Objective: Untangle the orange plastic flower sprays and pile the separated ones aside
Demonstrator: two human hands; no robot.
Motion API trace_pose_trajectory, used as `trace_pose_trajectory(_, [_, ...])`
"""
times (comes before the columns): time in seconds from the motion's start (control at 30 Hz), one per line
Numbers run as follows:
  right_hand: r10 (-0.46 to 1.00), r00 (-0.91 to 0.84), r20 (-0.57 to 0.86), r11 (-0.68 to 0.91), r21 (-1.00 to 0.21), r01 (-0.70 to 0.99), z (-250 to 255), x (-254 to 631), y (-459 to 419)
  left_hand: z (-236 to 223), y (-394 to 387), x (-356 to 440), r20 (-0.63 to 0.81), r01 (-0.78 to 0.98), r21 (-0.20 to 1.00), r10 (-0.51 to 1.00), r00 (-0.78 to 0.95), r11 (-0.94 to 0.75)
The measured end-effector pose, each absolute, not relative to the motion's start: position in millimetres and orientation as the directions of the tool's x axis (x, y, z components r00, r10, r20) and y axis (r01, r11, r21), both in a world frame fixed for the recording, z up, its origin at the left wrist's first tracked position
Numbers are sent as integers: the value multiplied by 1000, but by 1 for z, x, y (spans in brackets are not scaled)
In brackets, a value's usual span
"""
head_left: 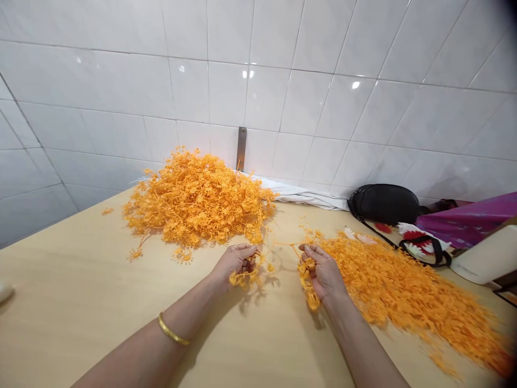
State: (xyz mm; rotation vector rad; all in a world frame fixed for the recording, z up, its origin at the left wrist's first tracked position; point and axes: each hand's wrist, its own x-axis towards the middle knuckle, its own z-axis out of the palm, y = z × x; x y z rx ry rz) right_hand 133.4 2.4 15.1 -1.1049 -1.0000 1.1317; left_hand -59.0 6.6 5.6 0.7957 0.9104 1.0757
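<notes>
Evidently, both hands are handling orange sprigs above the table [121, 307], between two heaps. The left hand [234, 263] is pinching one sprig [242, 278], its fingers nearly closed; the right hand [326, 275] is pinching another [311, 296] just beside the right heap [404, 280]. The left heap [197, 202] is lying beyond. Handling seems to be in hand; thin, branching stems are probably calling for a light pinch and slow, untangled movement.

Bright, even light; glare spots dot the tiled wall [226, 91] around twelve o'clock. Soft shadows fall on the tabletop [92, 291]; edges look stretched, with dark corner vignetting at one o'clock.
</notes>
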Motion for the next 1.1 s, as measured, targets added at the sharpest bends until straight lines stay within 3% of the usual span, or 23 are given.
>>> trace_pose_trajectory(0.13, [980,197,-34,13,-973,-231,20,128,-1,9,6,-59,-236,-344,890,948,214,299])
trace_pose_trajectory(0.27, [997,46,-64,-54,-979,-199,23,120,-7,12,-2,-53,-127,-264,948,970,206,180])
trace_pose_trajectory(0.33, [995,-56,-81,-89,-983,-163,24,116,-11,16,-6,-51,-39,-167,984,992,119,58])
trace_pose_trajectory(0.4, [987,-129,-99,-115,-986,-118,24,114,-14,21,-10,-51,164,16,986,986,-26,-164])
trace_pose_trajectory(0.5, [985,-140,-104,-111,-993,-42,23,113,-14,30,-19,-51,530,364,807,842,-100,-465])
trace_pose_trajectory(0.63, [997,-66,-27,-26,-999,23,21,113,-11,36,-34,-46,700,507,589,710,68,-629])
trace_pose_trajectory(0.77, [998,-17,61,61,-998,-4,21,112,-11,28,-39,-38,643,554,517,724,252,-652])
trace_pose_trajectory(0.9, [998,-64,19,13,-995,-98,24,112,-13,17,-33,-37,344,711,443,836,428,-546])
trace_pose_trajectory(1.0, [997,-60,-52,-60,-988,-143,28,117,-11,17,-28,-41,217,790,353,865,452,-501])
trace_pose_trajectory(1.1, [996,-64,-69,-75,-992,-98,28,124,-7,24,-23,-46,217,836,285,881,420,-469])
